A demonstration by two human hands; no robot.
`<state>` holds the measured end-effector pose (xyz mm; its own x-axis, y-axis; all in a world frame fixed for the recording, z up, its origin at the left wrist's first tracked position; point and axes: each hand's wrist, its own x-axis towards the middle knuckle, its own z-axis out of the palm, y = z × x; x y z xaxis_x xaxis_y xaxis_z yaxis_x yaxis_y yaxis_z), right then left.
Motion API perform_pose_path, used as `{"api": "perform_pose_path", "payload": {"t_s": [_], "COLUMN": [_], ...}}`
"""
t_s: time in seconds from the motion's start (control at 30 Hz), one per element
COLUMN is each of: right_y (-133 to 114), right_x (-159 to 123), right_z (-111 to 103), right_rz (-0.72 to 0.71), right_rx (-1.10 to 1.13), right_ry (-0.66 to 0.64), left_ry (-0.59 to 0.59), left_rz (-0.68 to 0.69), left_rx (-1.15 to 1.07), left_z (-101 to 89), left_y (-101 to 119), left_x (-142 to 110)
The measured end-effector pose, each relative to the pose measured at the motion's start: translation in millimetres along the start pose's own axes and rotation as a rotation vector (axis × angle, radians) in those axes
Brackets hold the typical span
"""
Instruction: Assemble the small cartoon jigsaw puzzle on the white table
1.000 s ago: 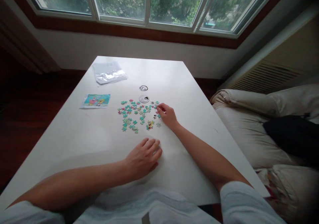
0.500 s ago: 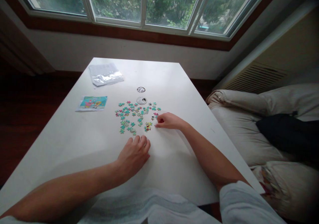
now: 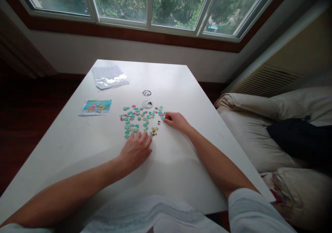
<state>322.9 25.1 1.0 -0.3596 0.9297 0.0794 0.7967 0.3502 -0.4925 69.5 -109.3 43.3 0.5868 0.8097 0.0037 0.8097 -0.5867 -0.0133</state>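
White tabletop (image 3: 176,177) fills the middle of the frame, with pale shirt fabric (image 3: 155,214) along the bottom edge. Nearest on the table, left of centre, the left hand (image 3: 136,150) lies palm down, its fingers lightly curled and a little apart over the lower rim of the scattered jigsaw pieces (image 3: 130,126); whether they press or hold one cannot be told. Just beyond its fingertips, to the right, sits a yellow cartoon-face cluster (image 3: 154,131), which looks like a few pieces already joined. A small dark-marked piece (image 3: 159,122) lies apart, just above it. Right of centre, the right hand (image 3: 177,121) has thumb and forefinger drawn close together at the right edge of the spread; a piece may be between them, but the view is too small to say. Teal, green and pink pieces spread across the centre, many touching or crowded, yet most appear loose. Judging by this, only a small part is assembled and the great bulk remains unjoined. At left of centre lies a printed picture sheet (image 3: 95,107) with pink and yellow cartoon figures on teal. Farther up, two round black-edged shapes (image 3: 147,104) sit one above the other, and a clear plastic bag (image 3: 110,77) rests near the table's upper left corner. Behind, a window (image 3: 124,3) shows green foliage across the top of the frame.
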Motion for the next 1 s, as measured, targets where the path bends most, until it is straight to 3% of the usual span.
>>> {"api": "perform_pose_path", "payload": {"t_s": [0.3, 0.47, 1.0], "right_y": [-9, -13, -13], "right_x": [-4, -6, -7], "right_z": [4, 1, 14], "right_rz": [-0.214, -0.310, -0.243], "right_rx": [0.129, 0.108, -0.038], "right_ry": [-0.063, -0.092, 0.004], "left_ry": [0.111, 0.105, 0.139], "left_rz": [0.051, 0.092, 0.035], "left_rx": [-0.034, -0.065, -0.064], "left_z": [17.0, 21.5, 23.9], "left_y": [-4, -5, -14], "left_x": [8, 10, 16]}}
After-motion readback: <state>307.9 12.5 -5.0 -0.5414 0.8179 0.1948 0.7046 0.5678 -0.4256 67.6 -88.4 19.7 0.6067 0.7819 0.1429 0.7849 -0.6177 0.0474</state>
